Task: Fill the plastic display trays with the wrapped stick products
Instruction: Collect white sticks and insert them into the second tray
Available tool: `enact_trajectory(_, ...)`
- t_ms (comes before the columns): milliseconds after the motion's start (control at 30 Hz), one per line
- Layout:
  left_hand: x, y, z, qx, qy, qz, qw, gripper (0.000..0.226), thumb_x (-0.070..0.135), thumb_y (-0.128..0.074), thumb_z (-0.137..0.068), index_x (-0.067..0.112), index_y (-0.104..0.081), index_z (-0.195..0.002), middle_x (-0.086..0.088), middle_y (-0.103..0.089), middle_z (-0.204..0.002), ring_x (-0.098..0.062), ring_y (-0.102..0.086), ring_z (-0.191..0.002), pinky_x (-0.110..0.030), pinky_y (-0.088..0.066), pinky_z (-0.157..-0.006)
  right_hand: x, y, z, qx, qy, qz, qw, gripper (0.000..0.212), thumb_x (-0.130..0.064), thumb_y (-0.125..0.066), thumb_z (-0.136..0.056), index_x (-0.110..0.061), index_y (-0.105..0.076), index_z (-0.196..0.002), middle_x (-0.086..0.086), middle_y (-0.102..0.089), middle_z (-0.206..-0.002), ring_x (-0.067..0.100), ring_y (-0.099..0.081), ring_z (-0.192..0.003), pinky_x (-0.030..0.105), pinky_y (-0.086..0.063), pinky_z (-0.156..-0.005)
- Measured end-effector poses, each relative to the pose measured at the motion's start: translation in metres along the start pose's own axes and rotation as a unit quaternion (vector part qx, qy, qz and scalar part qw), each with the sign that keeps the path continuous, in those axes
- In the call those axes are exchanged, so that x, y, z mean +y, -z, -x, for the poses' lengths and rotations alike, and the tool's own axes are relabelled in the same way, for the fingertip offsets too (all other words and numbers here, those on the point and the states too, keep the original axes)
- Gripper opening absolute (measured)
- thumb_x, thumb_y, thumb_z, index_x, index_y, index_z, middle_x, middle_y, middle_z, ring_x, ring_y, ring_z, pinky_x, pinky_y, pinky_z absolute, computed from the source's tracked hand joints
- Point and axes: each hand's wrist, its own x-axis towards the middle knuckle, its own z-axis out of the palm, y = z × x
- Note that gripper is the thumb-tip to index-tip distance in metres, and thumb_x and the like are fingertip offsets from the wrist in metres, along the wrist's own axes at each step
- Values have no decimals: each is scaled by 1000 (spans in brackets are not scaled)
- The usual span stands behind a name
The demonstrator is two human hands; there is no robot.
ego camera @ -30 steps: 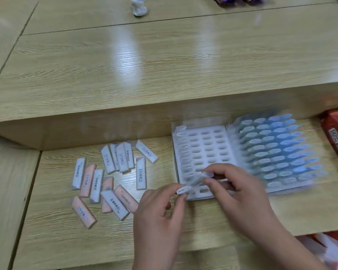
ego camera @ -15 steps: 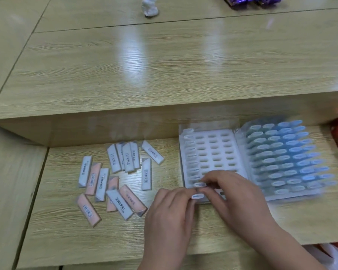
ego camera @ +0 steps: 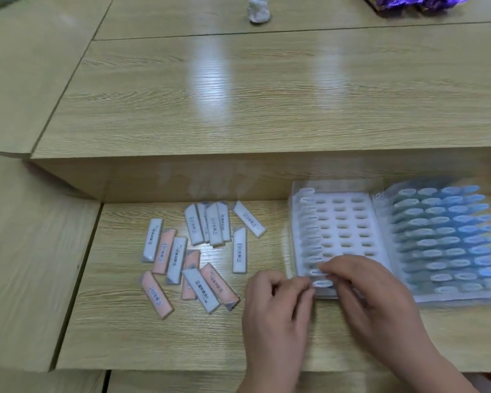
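1. The wrapped stick sat at the nearest slot of the white tray's loaded left column.
2. Our right hand pinched it. We couldn't tell whether our curled left hand gripped it too.
3. We judged it mid-seating. The next move called for pressing it home, then fetching from the loose sticks further left.
4. The blue tray lay full at right.

Light wood-grain desk, two-level; raised shelf glossy with overhead light glare.
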Motion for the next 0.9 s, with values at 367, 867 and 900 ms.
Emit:
enact_trajectory(367, -20, 64, 1, 57, 96, -31, 993, 13, 37, -60, -87, 33, -66, -97, 18, -56, -92, 11, -54, -79, -3, -39, -68, -78, -28, 5, 83, 17, -9, 996, 19, -17, -62, -93, -26, -69, -109, -5, -68, -104, 10, -65, -93, 19, -49, -83)
enact_trajectory(867, -49, 109, -40, -39, 256, -255, 932, 31, 49, -61, -88, 30, -56, -112, 14, -55, -91, -12, -56, -83, -32, -45, -58, -115, -98, -29, -165, -126, 206, 956, 28, -28, -87, -67, -18, -67, -84, 0, -57, -69, 21, -58, -57, 30, -41, -41)
enact_trajectory(900, -48, 107, -41, -49, 254, -264, 929, 32, 48, -60, -89, 29, -55, -114, 12, -58, -96, -14, -58, -87, -33, -46, -59, -115, -97, -30, -168, -134, 207, 954, 27, -27, -86, -67, -18, -66, -83, 0, -57, -68, 21, -58, -56, 30, -40, -41)
